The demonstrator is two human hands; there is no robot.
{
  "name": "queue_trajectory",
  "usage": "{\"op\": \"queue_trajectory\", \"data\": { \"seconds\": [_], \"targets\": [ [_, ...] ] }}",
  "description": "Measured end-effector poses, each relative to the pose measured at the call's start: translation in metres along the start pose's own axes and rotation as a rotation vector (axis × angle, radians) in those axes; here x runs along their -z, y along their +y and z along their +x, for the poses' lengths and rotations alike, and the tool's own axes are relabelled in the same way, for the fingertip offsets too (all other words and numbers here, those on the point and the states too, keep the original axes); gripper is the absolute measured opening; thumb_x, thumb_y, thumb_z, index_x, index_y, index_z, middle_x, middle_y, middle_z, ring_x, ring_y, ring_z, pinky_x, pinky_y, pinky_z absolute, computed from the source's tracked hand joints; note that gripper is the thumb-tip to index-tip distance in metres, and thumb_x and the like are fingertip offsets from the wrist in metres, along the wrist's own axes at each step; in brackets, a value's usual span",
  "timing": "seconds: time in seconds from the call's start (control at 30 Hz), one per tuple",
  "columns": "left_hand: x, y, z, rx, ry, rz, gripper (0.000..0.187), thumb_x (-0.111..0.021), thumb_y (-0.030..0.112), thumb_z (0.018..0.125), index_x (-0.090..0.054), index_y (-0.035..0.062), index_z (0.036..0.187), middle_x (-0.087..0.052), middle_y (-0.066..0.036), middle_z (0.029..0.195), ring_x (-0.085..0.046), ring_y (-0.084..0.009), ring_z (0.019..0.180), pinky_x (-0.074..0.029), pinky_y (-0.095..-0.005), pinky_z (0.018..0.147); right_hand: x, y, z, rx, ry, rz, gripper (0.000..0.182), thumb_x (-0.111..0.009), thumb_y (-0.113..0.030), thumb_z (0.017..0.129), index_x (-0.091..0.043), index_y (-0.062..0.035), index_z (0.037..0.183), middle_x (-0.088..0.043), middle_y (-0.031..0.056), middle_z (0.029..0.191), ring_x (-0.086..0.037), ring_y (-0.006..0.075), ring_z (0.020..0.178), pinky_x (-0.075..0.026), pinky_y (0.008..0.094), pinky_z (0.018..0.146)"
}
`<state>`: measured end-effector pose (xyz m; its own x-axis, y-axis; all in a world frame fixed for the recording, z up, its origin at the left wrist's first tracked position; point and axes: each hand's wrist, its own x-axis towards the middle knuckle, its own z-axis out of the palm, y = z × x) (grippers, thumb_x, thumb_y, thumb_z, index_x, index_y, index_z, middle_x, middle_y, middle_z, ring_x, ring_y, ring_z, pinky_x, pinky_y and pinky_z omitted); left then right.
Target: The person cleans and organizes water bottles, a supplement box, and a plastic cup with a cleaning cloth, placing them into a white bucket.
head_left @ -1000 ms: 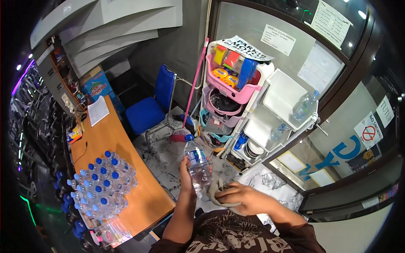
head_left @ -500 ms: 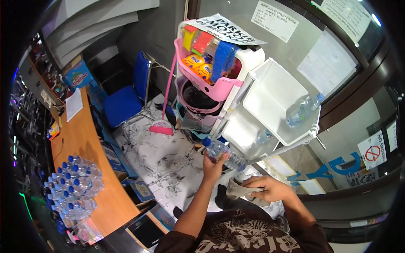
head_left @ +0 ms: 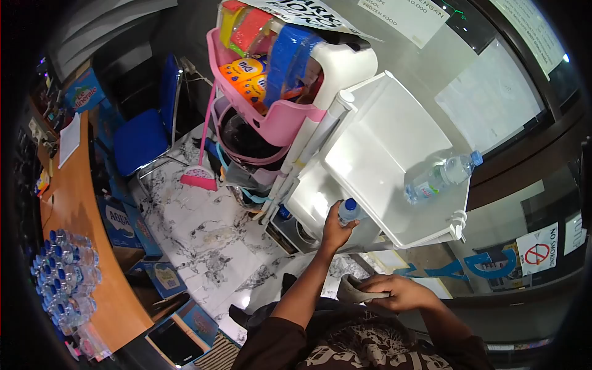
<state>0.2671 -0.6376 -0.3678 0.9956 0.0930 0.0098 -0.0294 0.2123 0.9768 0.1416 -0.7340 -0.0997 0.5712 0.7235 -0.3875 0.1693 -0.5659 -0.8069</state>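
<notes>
My left hand [head_left: 338, 229] is wrapped round a clear plastic bottle [head_left: 349, 211] with a blue cap, over the front of the lower white bin [head_left: 314, 192]. Lower right, my right hand [head_left: 394, 292] grips a grey-beige cloth [head_left: 353, 291] in front of my body. Another blue-capped bottle [head_left: 439, 179] lies tilted inside the upper white bin [head_left: 375, 145]. Many similar bottles [head_left: 66, 277] stand grouped on the wooden counter [head_left: 117, 296] at the left.
A pink basket [head_left: 262, 117] of packages tops the rack beside the white bins. Behind the counter stands a blue chair [head_left: 145, 139]. A pink broom [head_left: 198, 180] rests on the marbled floor. Cartons [head_left: 161, 277] line the counter, and a glass door with signs is at right.
My left hand has carried its bottle up and right to the lower bin, turning it more upright. The view has shifted closer to the rack. My right hand still holds the cloth.
</notes>
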Motion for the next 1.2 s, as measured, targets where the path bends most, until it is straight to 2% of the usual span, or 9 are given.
{"op": "queue_trajectory", "data": {
  "seconds": [0.13, 0.23, 0.27, 0.37, 0.47, 0.87, 0.97, 1.17, 1.2],
  "targets": [
    [-0.021, -0.010, 0.009, 0.048, -0.156, 0.245, 0.086, -0.087, 0.019, 0.066, -0.042, 0.0073, 0.139, -0.058, -0.022, 0.127, -0.053, -0.0419, 0.119, -0.045, -0.0475, 0.099, 0.009, 0.010, -0.004, -0.052, -0.018, 0.042, 0.039, -0.067, 0.005, 0.080, -0.065, -0.0028, 0.118, -0.062, 0.0169, 0.128, -0.060, 0.0326, 0.118, -0.049, 0.0376, 0.098],
    [-0.039, -0.023, 0.012, 0.035, -0.255, 0.326, 0.081, -0.086, 0.021, 0.066, -0.046, 0.0071, 0.134, -0.061, -0.021, 0.123, -0.053, -0.0427, 0.116, -0.045, -0.0479, 0.097, 0.012, 0.013, -0.008, -0.079, -0.014, 0.040, 0.039, -0.066, 0.004, 0.081, -0.065, -0.0027, 0.119, -0.061, 0.0168, 0.129, -0.059, 0.0323, 0.120, -0.049, 0.0375, 0.098],
    [-0.040, -0.012, 0.009, 0.038, -0.231, 0.334, 0.067, -0.086, 0.022, 0.064, -0.058, 0.0055, 0.123, -0.065, -0.021, 0.114, -0.056, -0.0410, 0.112, -0.047, -0.0482, 0.094, 0.012, 0.013, -0.010, -0.076, -0.012, 0.047, 0.039, -0.066, 0.004, 0.081, -0.065, -0.0026, 0.119, -0.061, 0.0169, 0.129, -0.059, 0.0323, 0.120, -0.048, 0.0375, 0.098],
    [-0.037, 0.017, 0.006, -0.034, -0.271, 0.273, 0.055, -0.087, 0.023, 0.062, -0.067, 0.0045, 0.111, -0.068, -0.020, 0.108, -0.061, -0.0395, 0.104, -0.048, -0.0470, 0.092, 0.013, 0.015, -0.013, -0.065, -0.004, 0.051, 0.039, -0.066, 0.003, 0.081, -0.064, -0.0024, 0.119, -0.061, 0.0171, 0.129, -0.059, 0.0322, 0.120, -0.048, 0.0376, 0.098],
    [-0.039, 0.001, 0.010, -0.016, -0.251, 0.338, 0.050, -0.087, 0.024, 0.062, -0.070, 0.0048, 0.105, -0.070, -0.018, 0.106, -0.064, -0.0382, 0.100, -0.050, -0.0449, 0.091, 0.011, 0.022, -0.017, -0.060, -0.001, 0.048, 0.038, -0.066, 0.003, 0.081, -0.064, -0.0021, 0.119, -0.062, 0.0171, 0.128, -0.058, 0.0325, 0.120, -0.048, 0.0379, 0.099],
    [-0.004, 0.008, 0.004, 0.101, -0.516, 0.399, 0.068, -0.083, 0.012, 0.071, -0.055, 0.0118, 0.132, -0.066, -0.017, 0.121, -0.063, -0.0350, 0.113, -0.050, -0.0425, 0.095, -0.002, 0.007, -0.016, 0.014, 0.084, 0.072, 0.034, -0.067, 0.001, 0.084, -0.064, 0.0009, 0.118, -0.063, 0.0181, 0.125, -0.060, 0.0318, 0.117, -0.047, 0.0382, 0.099],
    [0.013, 0.008, -0.010, -0.129, -0.361, 0.397, 0.068, -0.080, 0.013, 0.075, -0.052, 0.0116, 0.137, -0.063, -0.017, 0.126, -0.062, -0.0364, 0.115, -0.050, -0.0438, 0.095, -0.007, 0.001, -0.013, 0.040, 0.124, 0.115, 0.029, -0.068, -0.002, 0.087, -0.065, 0.0017, 0.116, -0.064, 0.0174, 0.122, -0.061, 0.0304, 0.114, -0.047, 0.0369, 0.097],
    [0.113, 0.086, -0.071, 0.224, -0.145, 0.297, 0.059, -0.076, 0.018, 0.082, -0.054, 0.0095, 0.136, -0.066, -0.016, 0.120, -0.065, -0.0284, 0.111, -0.051, -0.0387, 0.089, -0.022, -0.016, 0.019, 0.138, 0.187, 0.295, 0.023, -0.067, -0.005, 0.091, -0.066, 0.0011, 0.113, -0.068, 0.0118, 0.109, -0.064, 0.0207, 0.099, -0.048, 0.0315, 0.088],
    [0.134, 0.103, -0.087, 0.162, -0.080, 0.355, 0.053, -0.076, 0.021, 0.084, -0.056, 0.0087, 0.132, -0.067, -0.015, 0.115, -0.067, -0.0243, 0.098, -0.052, -0.0357, 0.082, -0.025, -0.019, 0.024, 0.024, 0.150, 0.364, 0.023, -0.066, -0.007, 0.093, -0.065, 0.0002, 0.114, -0.068, 0.0063, 0.102, -0.062, 0.0151, 0.092, -0.049, 0.0286, 0.084]
  ]
}}
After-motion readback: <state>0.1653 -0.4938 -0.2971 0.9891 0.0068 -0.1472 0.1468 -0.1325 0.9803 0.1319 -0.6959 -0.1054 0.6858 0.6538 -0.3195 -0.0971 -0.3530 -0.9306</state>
